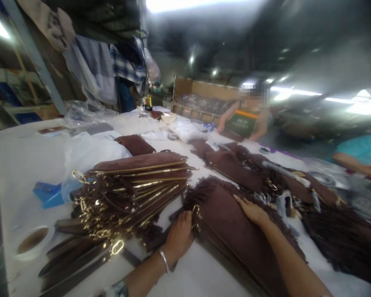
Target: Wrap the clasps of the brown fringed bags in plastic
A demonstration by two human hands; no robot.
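A brown suede fringed bag [228,222] lies on the white table [21,161] in front of me. My right hand [252,210] rests flat on its top face, fingers stretched out. My left hand [179,237], a silver bangle on the wrist, is closed at the bag's left end, by a gold ring fitting [197,212]. What its fingers hold is hidden. Just left of it stands a stack of brown bags with gold zippers [142,181], their straps and gold clasps [95,222] spilling toward me.
More brown fringed bags [256,165] lie across the table to the right. A roll of tape [32,242] and a blue item [48,194] sit at the left. White plastic bags [89,150] lie behind the stack. One person stands at the far side, and another person's arm [355,163] shows at right.
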